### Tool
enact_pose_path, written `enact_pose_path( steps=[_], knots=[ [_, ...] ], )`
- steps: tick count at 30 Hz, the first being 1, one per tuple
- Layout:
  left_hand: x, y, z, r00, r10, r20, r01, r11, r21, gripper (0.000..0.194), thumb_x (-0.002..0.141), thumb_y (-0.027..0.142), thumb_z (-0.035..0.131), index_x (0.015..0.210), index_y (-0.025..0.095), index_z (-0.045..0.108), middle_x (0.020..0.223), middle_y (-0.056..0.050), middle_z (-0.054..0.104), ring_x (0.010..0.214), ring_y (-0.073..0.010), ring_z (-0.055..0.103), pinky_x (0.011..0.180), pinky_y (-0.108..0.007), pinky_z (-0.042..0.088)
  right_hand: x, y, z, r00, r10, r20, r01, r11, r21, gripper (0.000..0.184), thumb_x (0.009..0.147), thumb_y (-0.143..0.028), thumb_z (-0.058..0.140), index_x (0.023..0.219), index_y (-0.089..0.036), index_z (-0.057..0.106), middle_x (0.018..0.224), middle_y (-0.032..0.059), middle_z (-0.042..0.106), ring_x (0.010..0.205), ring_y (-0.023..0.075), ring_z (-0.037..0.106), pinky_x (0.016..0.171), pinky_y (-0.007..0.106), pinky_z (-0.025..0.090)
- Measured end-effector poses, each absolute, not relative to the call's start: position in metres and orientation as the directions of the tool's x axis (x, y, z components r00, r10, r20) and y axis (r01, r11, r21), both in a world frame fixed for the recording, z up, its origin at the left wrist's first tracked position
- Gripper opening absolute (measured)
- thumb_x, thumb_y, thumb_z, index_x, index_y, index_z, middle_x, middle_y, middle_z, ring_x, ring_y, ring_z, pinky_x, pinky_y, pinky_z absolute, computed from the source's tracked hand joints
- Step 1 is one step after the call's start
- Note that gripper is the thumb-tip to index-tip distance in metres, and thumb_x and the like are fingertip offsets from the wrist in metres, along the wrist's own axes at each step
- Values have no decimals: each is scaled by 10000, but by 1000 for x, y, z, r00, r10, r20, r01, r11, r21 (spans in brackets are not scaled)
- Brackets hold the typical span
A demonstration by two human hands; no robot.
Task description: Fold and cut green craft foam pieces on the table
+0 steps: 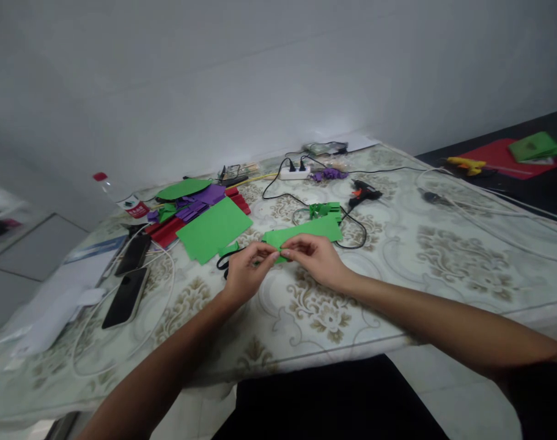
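Observation:
My left hand (249, 270) and my right hand (317, 260) meet fingertip to fingertip over the near part of the table. Both pinch a small green piece of craft sheet (280, 252), mostly covered by my fingers. Just behind them lies a long green strip (321, 230). A pair of scissors with black handles (223, 261) pokes out beside my left hand, its blades out of sight. Larger green sheets (218, 227) lie to the left. Curled, fringed green pieces (324, 210) rest beyond the strip.
Farther back are a power strip (295, 173) with plugged-in cords, purple cut pieces (329, 175) and a black glue gun (364, 193). Two phones (126, 297) (134, 254) and a bottle (135, 206) stand left among white cables. A yellow glue gun (466, 164) lies on the dark table at right.

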State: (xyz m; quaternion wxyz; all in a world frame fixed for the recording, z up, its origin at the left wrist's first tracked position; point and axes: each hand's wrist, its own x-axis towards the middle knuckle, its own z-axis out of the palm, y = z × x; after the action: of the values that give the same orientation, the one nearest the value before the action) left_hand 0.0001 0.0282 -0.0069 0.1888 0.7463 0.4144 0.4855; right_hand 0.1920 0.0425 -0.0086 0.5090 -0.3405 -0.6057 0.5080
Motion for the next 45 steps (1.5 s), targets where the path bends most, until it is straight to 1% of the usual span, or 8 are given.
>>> enact_pose_path(
  steps=[7,14,20,23,25,27,32,45],
  knots=[
    [-2,28,-8,219,775,593,427,-623,656,84,912,240,642,975,189,663,827,-14,722,679,-111,704,652,-209,584,192,41,-6,-242,927,287,-100,271,-957,267,759,-414,792,863,-177,730,807,43,737,739,178,670,728,311,535],
    [-3,30,-13,194,766,612,397,-632,665,127,896,230,668,992,195,592,847,1,683,683,-91,697,654,-185,574,191,42,-8,-233,923,307,-145,279,-949,290,744,-425,808,864,-185,696,821,37,716,779,178,673,770,324,549],
    [-2,29,-14,164,810,563,353,-581,733,188,885,278,687,994,197,558,841,-9,680,716,-114,708,674,-215,583,191,41,-8,-207,930,303,-231,254,-939,351,704,-390,850,922,-214,639,832,16,671,815,164,658,770,303,549],
    [-1,29,-15,150,846,512,294,-532,794,264,873,293,702,1053,203,531,820,-6,677,735,-129,713,687,-236,590,191,41,-8,-215,931,295,-233,244,-941,350,712,-388,845,941,-214,645,839,17,675,819,164,662,776,305,549],
    [-1,30,-15,158,848,505,267,-529,805,288,860,286,716,1067,208,532,837,-4,673,753,-127,709,695,-237,592,191,42,-7,-216,927,307,-214,261,-941,313,727,-397,832,909,-208,661,836,21,688,815,169,666,787,314,549],
    [-1,31,-15,178,828,532,272,-561,781,248,856,274,719,1039,205,567,865,-8,674,747,-117,700,691,-232,593,192,42,-7,-215,923,319,-177,285,-942,280,740,-410,818,865,-197,684,829,30,706,799,175,672,784,323,549],
    [-3,31,-12,224,787,575,391,-613,687,118,884,258,688,980,193,669,860,-24,718,720,-116,702,684,-223,598,193,42,-6,-214,930,300,-96,286,-953,269,728,-410,821,845,-181,742,817,49,751,767,191,690,748,325,546],
    [-1,28,-11,214,753,622,441,-643,627,52,877,232,688,909,191,681,839,-23,737,735,-125,704,687,-226,594,192,40,-6,-192,931,310,-28,311,-950,240,743,-406,804,813,-180,764,798,60,766,742,201,690,722,333,538]
  ],
)
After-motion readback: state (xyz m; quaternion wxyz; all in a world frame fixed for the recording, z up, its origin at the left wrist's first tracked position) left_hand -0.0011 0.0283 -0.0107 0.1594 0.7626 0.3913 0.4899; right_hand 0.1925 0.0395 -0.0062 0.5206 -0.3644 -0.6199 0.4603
